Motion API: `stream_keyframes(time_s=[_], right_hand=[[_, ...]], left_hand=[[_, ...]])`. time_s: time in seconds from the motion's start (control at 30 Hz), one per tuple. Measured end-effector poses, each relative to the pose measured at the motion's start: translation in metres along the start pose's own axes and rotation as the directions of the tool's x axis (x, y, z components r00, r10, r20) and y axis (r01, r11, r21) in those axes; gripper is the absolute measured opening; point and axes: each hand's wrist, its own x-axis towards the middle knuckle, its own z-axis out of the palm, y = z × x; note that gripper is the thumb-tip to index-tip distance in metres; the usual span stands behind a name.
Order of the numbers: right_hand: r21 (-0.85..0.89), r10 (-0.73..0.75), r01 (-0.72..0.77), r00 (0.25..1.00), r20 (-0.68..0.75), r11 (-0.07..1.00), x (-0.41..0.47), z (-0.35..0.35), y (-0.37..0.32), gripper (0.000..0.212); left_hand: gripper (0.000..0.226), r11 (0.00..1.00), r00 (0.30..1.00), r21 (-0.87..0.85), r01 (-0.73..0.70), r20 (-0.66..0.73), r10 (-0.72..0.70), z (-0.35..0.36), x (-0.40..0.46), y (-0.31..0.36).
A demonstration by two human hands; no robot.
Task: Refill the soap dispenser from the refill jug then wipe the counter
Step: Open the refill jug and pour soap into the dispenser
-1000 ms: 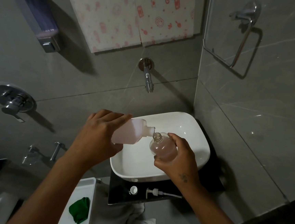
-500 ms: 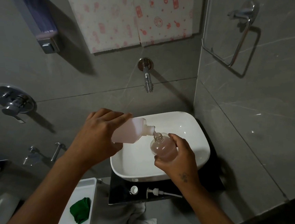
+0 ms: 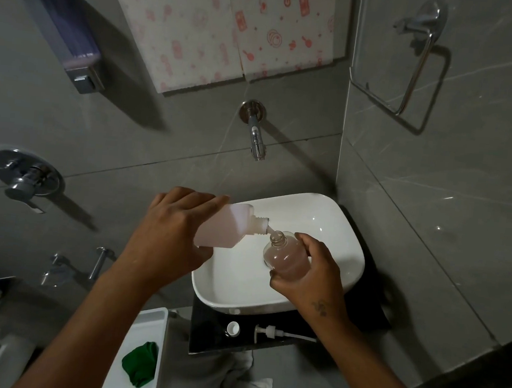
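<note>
Seemingly both hands (image 3: 170, 236), jug (image 3: 230, 225) over dispenser (image 3: 286, 255).

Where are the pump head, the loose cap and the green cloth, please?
pump head (image 3: 268, 331), head view, on its white collar.
loose cap (image 3: 233, 328), head view, on its rim.
green cloth (image 3: 140, 363), head view, on its middle.

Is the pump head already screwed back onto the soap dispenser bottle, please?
No, the pump head lies on the black counter while the right hand holds the open-necked soap dispenser bottle.
</note>
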Motion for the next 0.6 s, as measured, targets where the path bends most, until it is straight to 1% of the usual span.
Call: stream_keyframes(time_s=[0.6], right_hand=[[0.006,0.007,-0.007,1.0,0.001,1.0,-0.0004,0.0016,0.0016,0.078]], left_hand=[[0.091,1.0,1.0,-0.001,0.012,0.008,-0.012,-0.0073,-0.0023,0.001]])
